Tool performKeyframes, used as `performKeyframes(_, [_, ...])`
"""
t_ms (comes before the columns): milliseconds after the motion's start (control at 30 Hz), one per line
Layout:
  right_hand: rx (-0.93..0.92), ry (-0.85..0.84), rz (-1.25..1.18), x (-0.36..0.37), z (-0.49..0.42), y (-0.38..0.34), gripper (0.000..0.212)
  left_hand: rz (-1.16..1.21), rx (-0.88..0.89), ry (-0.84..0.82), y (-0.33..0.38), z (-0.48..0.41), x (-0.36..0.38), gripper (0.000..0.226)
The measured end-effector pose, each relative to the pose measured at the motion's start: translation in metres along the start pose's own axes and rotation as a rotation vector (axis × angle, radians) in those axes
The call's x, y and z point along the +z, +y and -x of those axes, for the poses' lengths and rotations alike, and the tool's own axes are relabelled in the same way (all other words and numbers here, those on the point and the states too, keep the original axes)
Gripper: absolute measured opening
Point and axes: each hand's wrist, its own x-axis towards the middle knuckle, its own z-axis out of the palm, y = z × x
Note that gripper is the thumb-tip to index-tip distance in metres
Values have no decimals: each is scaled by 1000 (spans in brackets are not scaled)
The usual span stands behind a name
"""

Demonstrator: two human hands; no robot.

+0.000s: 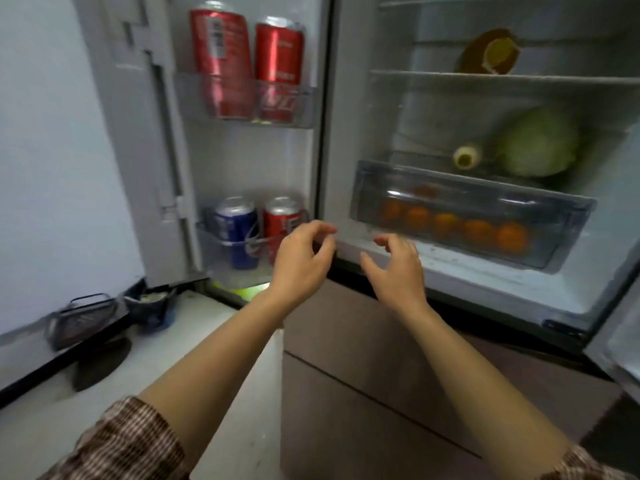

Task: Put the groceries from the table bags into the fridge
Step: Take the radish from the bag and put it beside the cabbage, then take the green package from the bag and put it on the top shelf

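Observation:
The fridge [346, 133] stands open before me. Its clear drawer [367, 178] is pulled partly out and holds several oranges [446, 225]. Above the drawer lie a green cabbage [540, 143] and a pale cob-like vegetable [467, 156]. A brown item [491, 51] rests on the shelf higher up. The door holds two red cans [242, 64] in the upper bin and a blue can [239, 230] beside a red can [280, 220] in the lower bin. My left hand [301, 261] and right hand [398, 268] hover empty in front of the drawer, fingers loosely curled.
Brown lower fridge drawers [363, 375] sit under my arms. On the pale floor at the left lie a dark wire basket [83, 320], a small dark tub [152, 306] and a black flat object [100, 365]. The white wall [52, 150] is at the left.

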Motion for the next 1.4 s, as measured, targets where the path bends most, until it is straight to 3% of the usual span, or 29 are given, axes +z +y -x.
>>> performKeyframes(233, [-187, -67, -193, 87, 74, -111, 23, -193, -107, 74, -56, 79, -143, 23])
performKeyframes(467, [-288, -252, -277, 199, 167, -263, 21, -366, -301, 138, -132, 174, -328, 23])
performKeyframes(833, [-487, -615, -354, 360, 320, -504, 33, -565, -657, 287, -229, 326, -599, 28])
performKeyframes(1067, [-699, -792, -362, 451, 385, -631, 37, -625, -793, 454, -293, 395, -731, 27])
performKeyframes(1400, [-836, -962, -396, 614, 437, -814, 46, -716, -904, 584, -414, 433, -923, 26])
